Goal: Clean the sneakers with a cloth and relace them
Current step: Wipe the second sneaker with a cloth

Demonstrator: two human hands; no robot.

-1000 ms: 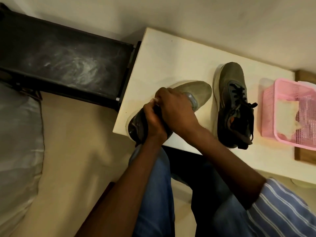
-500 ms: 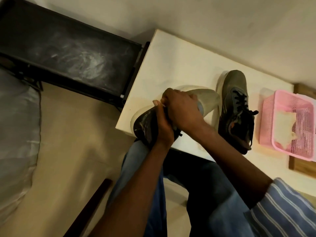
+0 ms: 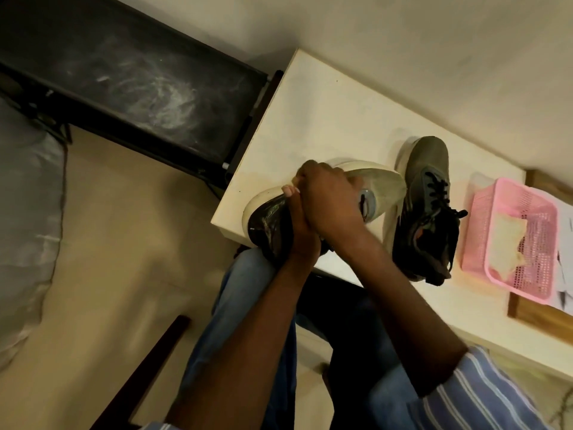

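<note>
An olive sneaker (image 3: 384, 184) with a white sole lies tipped on its side at the near left corner of the white table (image 3: 325, 119), its dark heel hanging over the edge. My left hand (image 3: 297, 225) grips the sneaker at its collar. My right hand (image 3: 328, 197) lies over the middle of the same sneaker with fingers curled round its upper, hiding the eyelets and any lace there. A second olive sneaker (image 3: 424, 193) with black laces stands upright just to the right. A pale cloth (image 3: 508, 240) lies in the pink basket (image 3: 483, 209).
A dusty black bench (image 3: 130, 88) stands left of the table. Grey bedding (image 3: 24, 212) fills the left edge. A wooden board (image 3: 539, 318) and papers lie under the pink basket at the table's right. My blue-trousered knees sit below the table edge.
The view has shifted, so everything sits further right and lower. The held sneaker has rolled more onto its side, showing more of its white sole. Both hands kept hold of it.
</note>
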